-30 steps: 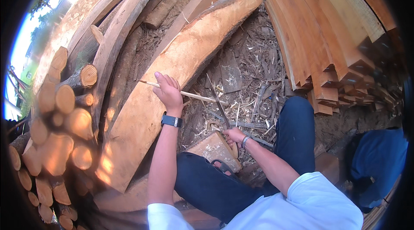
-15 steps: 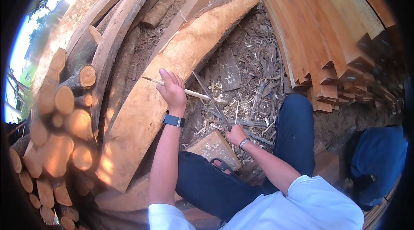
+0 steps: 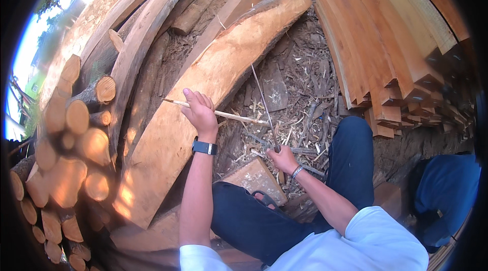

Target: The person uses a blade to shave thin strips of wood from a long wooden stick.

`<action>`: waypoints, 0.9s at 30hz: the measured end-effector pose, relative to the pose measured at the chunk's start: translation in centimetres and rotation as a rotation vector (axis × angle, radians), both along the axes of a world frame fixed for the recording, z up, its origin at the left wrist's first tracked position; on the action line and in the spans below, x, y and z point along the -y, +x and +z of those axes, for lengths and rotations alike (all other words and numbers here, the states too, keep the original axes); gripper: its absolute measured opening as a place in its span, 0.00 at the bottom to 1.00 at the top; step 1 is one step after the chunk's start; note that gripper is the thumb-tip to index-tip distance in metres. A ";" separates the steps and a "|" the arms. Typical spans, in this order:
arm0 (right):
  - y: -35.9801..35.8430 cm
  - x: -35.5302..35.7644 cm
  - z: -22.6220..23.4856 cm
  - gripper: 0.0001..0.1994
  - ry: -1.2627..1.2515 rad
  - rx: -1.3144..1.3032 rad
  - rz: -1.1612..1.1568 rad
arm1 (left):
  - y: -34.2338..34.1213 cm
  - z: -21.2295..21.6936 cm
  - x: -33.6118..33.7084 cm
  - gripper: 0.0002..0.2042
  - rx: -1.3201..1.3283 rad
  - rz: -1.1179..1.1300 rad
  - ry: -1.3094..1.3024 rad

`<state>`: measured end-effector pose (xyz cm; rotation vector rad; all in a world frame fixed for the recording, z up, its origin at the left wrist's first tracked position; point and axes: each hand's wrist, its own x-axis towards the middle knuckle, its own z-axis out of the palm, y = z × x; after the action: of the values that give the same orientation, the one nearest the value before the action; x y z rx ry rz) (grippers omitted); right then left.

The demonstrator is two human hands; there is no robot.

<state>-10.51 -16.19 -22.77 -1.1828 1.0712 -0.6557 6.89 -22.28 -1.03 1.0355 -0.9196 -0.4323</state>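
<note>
My left hand [image 3: 201, 115] is closed round a thin, pale, whittled stick [image 3: 238, 117], which lies crosswise over a thick wooden slab [image 3: 246, 35]. The stick's darker end pokes out left of the hand, and its paler end reaches right, above the wood shavings. Gripped by its handle in my right hand [image 3: 283, 160] is a long, narrow machete [image 3: 264, 97], its blade pointing up and away. The blade crosses near the stick's right end; whether they touch, I cannot tell.
Cut logs [image 3: 77, 117] are piled at the left, beside long timbers [image 3: 142, 32]. Stacked sawn planks [image 3: 366, 37] fill the far right. Shavings [image 3: 305, 118] litter the ground. A wood block [image 3: 259, 177] lies by my sandalled foot. Blue cloth [image 3: 447, 184] shows at the right.
The machete has swung right, its tip now farther from the slab and farther up. My right hand has shifted slightly right. My left hand still holds the stick, now a little lower.
</note>
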 end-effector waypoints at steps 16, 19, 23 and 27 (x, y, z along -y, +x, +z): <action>-0.2 0.4 2.1 0.17 -0.129 -0.169 0.190 | 0.6 0.1 0.4 0.27 -0.039 0.085 -0.028; 1.0 -1.6 -1.5 0.17 -0.321 -0.183 0.042 | 0.0 0.0 0.4 0.27 -0.031 0.085 -0.026; 0.3 -1.7 -5.7 0.16 0.022 -0.373 0.118 | -0.4 -0.3 0.4 0.27 -0.061 0.122 -0.047; 0.2 -2.0 -4.5 0.14 0.061 -0.242 0.212 | 0.6 -0.3 -0.2 0.27 -0.073 0.131 -0.027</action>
<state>-10.28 -14.14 -27.30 -1.3248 1.1387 -0.3187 7.52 -22.05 -1.31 1.0417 -0.7856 -0.3449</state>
